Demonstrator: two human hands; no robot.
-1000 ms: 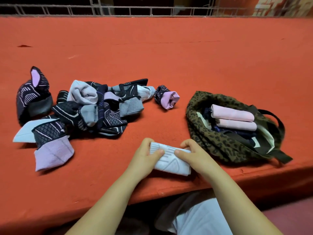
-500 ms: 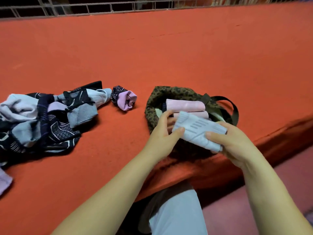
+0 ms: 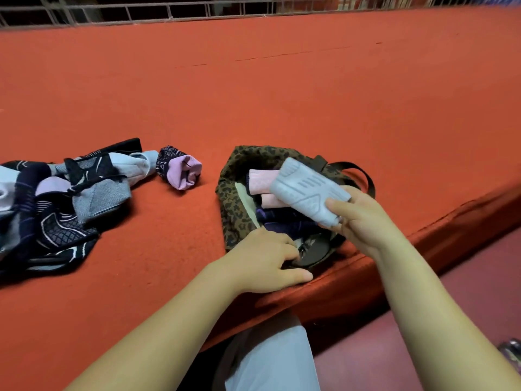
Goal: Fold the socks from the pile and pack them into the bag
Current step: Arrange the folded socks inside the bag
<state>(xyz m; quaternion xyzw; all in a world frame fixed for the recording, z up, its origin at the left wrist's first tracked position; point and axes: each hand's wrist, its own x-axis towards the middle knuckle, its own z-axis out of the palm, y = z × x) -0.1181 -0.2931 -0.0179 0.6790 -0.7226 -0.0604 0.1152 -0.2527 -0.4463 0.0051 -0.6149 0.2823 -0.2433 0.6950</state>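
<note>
My right hand [image 3: 363, 221] grips a folded pale grey sock [image 3: 306, 190] and holds it over the open mouth of the leopard-print bag [image 3: 234, 193]. My left hand [image 3: 267, 261] rests on the bag's near rim with its fingers curled on the edge. Inside the bag lie folded pink socks [image 3: 260, 179] and dark purple ones [image 3: 282, 221]. The pile of loose socks [image 3: 64, 201], dark patterned and grey, lies on the orange table at the left. A rolled purple and pink sock [image 3: 180, 170] sits between pile and bag.
The orange felt table [image 3: 282, 94] stretches far back to a wire railing [image 3: 169, 12]. Its front edge runs just under the bag, which sits close to that edge. My lap in pale cloth [image 3: 270, 359] shows below.
My right hand has carried the folded grey sock over the bag's mouth. My left hand let go of the sock and dropped onto the bag's near rim.
</note>
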